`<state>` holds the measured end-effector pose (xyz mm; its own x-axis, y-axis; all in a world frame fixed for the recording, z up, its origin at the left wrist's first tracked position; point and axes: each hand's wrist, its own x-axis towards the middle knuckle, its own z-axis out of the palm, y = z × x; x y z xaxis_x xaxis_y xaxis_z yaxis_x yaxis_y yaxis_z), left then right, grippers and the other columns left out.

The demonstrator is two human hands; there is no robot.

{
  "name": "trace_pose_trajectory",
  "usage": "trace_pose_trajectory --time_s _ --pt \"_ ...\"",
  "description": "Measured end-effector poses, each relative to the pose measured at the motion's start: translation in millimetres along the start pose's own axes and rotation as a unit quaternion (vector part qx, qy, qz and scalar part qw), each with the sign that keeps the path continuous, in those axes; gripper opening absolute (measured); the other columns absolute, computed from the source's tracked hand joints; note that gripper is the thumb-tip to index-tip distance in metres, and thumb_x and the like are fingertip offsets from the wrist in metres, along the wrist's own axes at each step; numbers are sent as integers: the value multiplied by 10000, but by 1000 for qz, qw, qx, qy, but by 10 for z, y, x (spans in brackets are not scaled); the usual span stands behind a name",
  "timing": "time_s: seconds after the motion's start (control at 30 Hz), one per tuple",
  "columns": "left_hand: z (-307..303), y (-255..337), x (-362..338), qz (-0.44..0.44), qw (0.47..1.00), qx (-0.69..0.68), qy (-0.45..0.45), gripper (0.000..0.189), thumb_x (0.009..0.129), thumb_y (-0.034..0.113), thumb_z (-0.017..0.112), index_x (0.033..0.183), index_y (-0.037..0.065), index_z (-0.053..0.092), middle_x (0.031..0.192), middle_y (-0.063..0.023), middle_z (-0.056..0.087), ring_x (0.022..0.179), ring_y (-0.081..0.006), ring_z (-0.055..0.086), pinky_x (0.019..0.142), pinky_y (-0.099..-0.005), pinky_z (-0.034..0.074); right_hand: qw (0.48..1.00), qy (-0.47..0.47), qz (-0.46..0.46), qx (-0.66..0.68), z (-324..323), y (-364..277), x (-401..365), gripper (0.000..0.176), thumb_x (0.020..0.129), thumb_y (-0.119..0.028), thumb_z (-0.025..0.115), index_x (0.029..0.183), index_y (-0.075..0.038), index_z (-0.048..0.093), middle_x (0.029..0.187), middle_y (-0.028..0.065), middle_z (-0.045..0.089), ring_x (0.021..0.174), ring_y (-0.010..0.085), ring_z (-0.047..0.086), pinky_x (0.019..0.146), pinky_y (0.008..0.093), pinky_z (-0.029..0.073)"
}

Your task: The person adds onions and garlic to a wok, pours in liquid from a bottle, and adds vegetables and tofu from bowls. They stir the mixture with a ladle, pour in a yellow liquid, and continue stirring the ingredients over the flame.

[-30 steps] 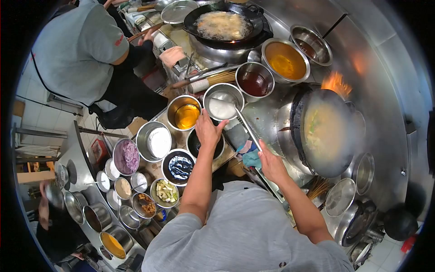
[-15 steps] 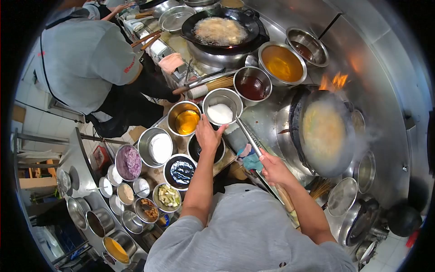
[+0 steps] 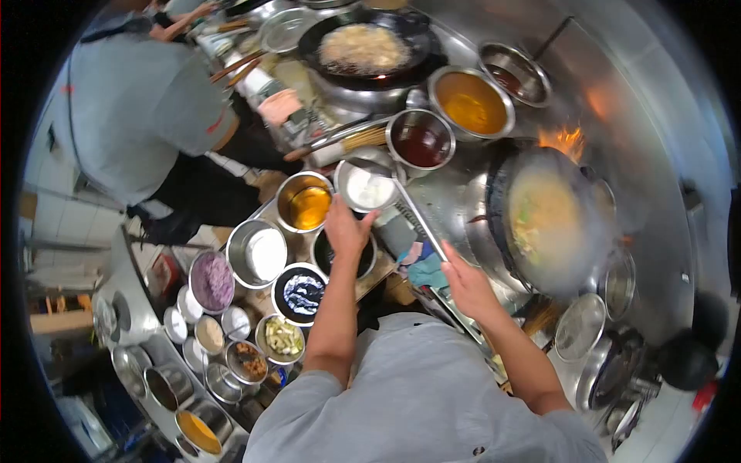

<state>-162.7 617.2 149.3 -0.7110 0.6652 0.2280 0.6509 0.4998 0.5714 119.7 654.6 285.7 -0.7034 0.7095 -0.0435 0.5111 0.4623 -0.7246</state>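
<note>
My right hand [image 3: 469,287] is closed round the handle of a long metal ladle [image 3: 421,212]. The ladle's bowl is over the far part of a steel pot [image 3: 340,199] that holds a white substance. My left hand [image 3: 346,229] lies against the near side of that pot, its thumb spread away from the fingers. Left of it stands a pot of yellow liquid [image 3: 281,212]. A dark-filled pot [image 3: 373,258] is partly hidden under my left wrist. To the right, a steaming wok [image 3: 540,212] with pale, cloudy contents sits on the stove, flames behind it.
A second wok [image 3: 424,58] bubbles at the back. Near it are a bowl of amber liquid [image 3: 472,108] and a pot of dark red liquid [image 3: 421,147]. Several ingredient pots stand to my left, including chopped onion [image 3: 212,279]. A co-worker [image 3: 147,100] stands at upper left.
The ladle's bowl has come up into sight over the pot of white substance. My right hand has shifted slightly, and the whole view has moved a little.
</note>
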Motion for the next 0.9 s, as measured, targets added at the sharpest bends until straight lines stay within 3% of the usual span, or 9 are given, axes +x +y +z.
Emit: trace_pose_trajectory --time_s 0.1,0.27,0.37,0.47,0.53,0.6,0.7,0.83,0.9 --pt "-47 25 48 20 998 -49 -22 858 691 456 892 1242 -118 572 1197 -316 636 1133 -468 604 1009 -475 467 979 -124 161 -36 -96 -228 172 525 1075 -324 383 1563 -141 321 952 257 697 854 476 659 752 559 504" --pt "-55 96 48 19 999 -39 -14 814 716 456 879 1189 -127 564 920 -230 621 865 -422 571 807 -491 458 961 -153 226 -51 -125 -374 278 510 1077 -316 376 1564 -172 330 929 255 700 837 503 658 746 573 500" --pt "-117 149 55 11 999 -34 -22 818 718 485 872 1170 -124 564 877 -206 602 831 -399 555 792 -479 452 999 41 30 9 393 157 137 499 1082 -324 395 1557 -175 356 853 240 686 700 416 674 619 516 515" --pt "-184 209 43 2 999 -33 -29 772 721 497 868 1104 -103 570 867 -199 596 824 -395 548 790 -478 451 921 -154 308 183 -122 -363 178 491 1089 -338 415 1548 -169 389 737 143 608 513 245 571 457 409 461" --pt "-158 211 43 1 999 -34 -27 765 723 507 865 1092 -96 573 870 -200 597 827 -396 550 789 -483 450 879 -141 351 290 -144 -338 182 476 1092 -350 415 1530 -164 416 706 74 526 466 160 455 400 347 398" --pt "-87 130 35 2 999 -30 -17 790 725 522 860 1121 -99 576 883 -206 603 841 -401 558 792 -488 450 834 -145 370 383 -152 -281 196 442 1094 -339 411 1496 -162 457 684 9 444 418 116 348 358 315 350" --pt "-28 31 47 4 999 16 -42 996 714 536 862 1324 -166 504 931 -228 622 896 -405 586 822 -492 460 824 -165 350 415 -245 -276 190 415 1092 -321 421 1470 -158 476 679 4 430 419 102 345 350 304 340" --pt "-63 84 32 32 999 -25 10 1006 700 536 871 1316 -172 508 885 -199 599 846 -368 572 810 -461 467 793 -182 370 447 -359 -315 155 534 1101 -325 410 1613 -276 264 664 -28 395 431 67 320 366 249 370" --pt "-70 82 30 19 1000 -23 -7 975 699 537 870 1283 -164 527 863 -190 587 827 -364 563 790 -461 461 817 -182 357 415 -419 -389 152 538 1100 -315 413 1615 -290 258 663 -28 382 434 73 335 374 259 382"
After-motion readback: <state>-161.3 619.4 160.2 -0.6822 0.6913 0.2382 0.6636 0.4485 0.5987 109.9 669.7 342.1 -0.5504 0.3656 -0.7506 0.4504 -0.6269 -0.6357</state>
